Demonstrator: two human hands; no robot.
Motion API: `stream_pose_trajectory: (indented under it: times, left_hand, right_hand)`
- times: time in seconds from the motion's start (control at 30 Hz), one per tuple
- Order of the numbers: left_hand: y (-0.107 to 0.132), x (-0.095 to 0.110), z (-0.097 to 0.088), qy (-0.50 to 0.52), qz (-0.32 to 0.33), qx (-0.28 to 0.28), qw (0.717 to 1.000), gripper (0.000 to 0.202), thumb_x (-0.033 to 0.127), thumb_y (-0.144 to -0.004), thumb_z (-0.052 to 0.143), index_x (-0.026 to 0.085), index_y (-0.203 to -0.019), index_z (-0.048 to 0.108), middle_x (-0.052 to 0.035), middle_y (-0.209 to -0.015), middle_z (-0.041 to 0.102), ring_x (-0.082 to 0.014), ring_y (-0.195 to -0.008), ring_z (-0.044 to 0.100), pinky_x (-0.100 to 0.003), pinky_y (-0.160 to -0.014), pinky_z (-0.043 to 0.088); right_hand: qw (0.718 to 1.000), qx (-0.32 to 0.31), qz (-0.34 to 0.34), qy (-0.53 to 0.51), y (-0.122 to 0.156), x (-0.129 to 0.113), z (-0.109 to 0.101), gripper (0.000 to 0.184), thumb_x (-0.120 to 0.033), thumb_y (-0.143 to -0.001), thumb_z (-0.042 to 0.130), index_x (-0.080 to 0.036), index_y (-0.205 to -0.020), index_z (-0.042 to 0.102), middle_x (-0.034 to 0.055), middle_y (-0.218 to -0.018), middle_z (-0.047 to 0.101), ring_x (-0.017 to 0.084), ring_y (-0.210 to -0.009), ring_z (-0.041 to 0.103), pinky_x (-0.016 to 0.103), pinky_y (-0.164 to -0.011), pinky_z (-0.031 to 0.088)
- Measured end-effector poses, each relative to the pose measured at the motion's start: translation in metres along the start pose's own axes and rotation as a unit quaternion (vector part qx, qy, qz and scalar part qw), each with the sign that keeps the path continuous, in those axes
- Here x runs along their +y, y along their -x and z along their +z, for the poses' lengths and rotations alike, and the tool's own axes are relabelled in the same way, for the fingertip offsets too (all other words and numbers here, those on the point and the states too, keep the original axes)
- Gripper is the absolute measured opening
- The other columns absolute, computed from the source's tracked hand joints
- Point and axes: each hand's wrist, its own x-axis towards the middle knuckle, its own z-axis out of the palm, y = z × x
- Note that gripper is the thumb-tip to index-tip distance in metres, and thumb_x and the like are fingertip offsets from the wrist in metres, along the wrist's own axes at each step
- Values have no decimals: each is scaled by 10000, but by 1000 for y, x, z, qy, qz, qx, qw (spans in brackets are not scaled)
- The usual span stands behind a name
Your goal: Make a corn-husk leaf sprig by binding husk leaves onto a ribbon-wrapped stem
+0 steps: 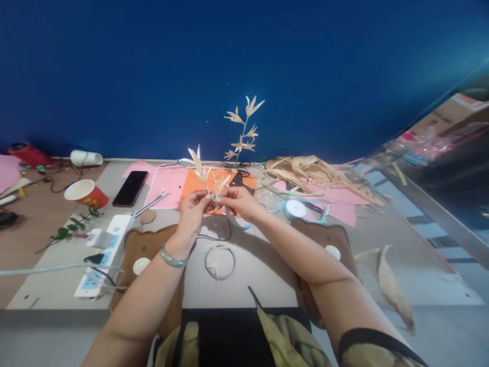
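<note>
My left hand (194,210) and my right hand (237,201) meet over an orange sheet (191,184), fingers pinched together. Between them they hold a small sprig of dried husk leaves (198,162) with pale blue ribbon (244,224) wound at its stem. The ribbon trails down from my right hand toward a ribbon spool (296,209). A green bangle (172,259) sits on my left wrist. A taller finished husk sprig (244,127) stands upright behind, against the blue wall.
A pile of dried husks (309,171) lies back right on pink paper (168,186). Scissors (240,178), a phone (130,188), a red paper cup (86,193), a power strip (103,252), a wire ring (219,261) and a loose husk (393,288) surround my hands.
</note>
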Motion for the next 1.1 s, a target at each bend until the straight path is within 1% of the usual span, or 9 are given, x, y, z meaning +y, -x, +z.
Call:
stream_pose_trajectory:
  times: [0.17,0.3,0.6,0.7,0.83,0.93,1.0,1.03,1.1]
  left_hand:
    - [1,-1,1,-8,-15,-6,1000,383,336,-553,799,135,-808,594,-5,-664,655,-118,-557,630,-270,-628,510]
    - [1,-1,1,-21,-21,0,1000,377,335,-538,812,133,-787,614,2,-657,650,-110,-559,626,-245,-600,507]
    - [1,-1,0,-33,-24,16,999,373,335,-515,825,129,-762,638,9,-647,647,-106,-545,622,-241,-583,518]
    - [0,-1,-1,-22,-39,24,999,372,314,-498,834,127,-750,635,18,-637,639,-97,-523,613,-233,-564,515]
    - [0,1,-1,-7,-68,10,998,371,289,-492,837,123,-754,632,7,-650,655,-108,-537,627,-232,-559,522]
    - [0,2,-1,-3,-86,3,996,371,278,-488,837,122,-755,631,-9,-657,670,-131,-574,647,-243,-566,534]
    - [-1,2,-2,0,-94,-5,996,367,269,-486,836,124,-756,634,-13,-645,674,-144,-589,655,-253,-576,540]
    - [-1,1,-2,0,-98,-10,995,364,267,-487,835,125,-757,637,-14,-639,674,-146,-589,656,-257,-582,542]
    - [-1,1,-3,-2,-105,-21,994,355,266,-494,831,121,-760,645,-20,-635,678,-146,-584,656,-266,-597,544]
  right_hand:
    - [1000,14,7,15,0,3,1,299,-407,-662,734,-138,-673,604,9,-597,651,38,-348,416,180,-339,277]
    - [1000,24,4,6,-1,8,1,294,-398,-649,738,-144,-658,589,-13,-542,612,39,-354,390,185,-356,268]
    - [998,49,19,-30,-5,21,5,329,-401,-619,761,-156,-677,550,-51,-499,550,42,-362,384,185,-366,260]
    - [997,58,19,-37,-6,24,7,347,-403,-609,769,-159,-667,530,-65,-470,509,44,-366,375,186,-377,248]
    - [996,76,15,-38,-5,25,9,379,-409,-582,787,-160,-667,515,-71,-487,483,48,-407,374,193,-413,256]
    - [991,131,-11,-19,-3,23,9,427,-387,-521,822,-161,-711,513,-59,-589,522,59,-486,420,201,-475,316]
    - [987,157,-25,3,-1,21,8,455,-363,-500,835,-165,-771,527,-60,-642,530,56,-505,410,203,-494,328]
    - [988,155,-24,11,-1,19,8,460,-357,-507,834,-168,-805,538,-68,-635,519,52,-492,389,201,-487,319]
    - [992,124,-12,13,1,16,6,448,-362,-545,820,-173,-855,558,-86,-578,483,48,-456,352,198,-460,291]
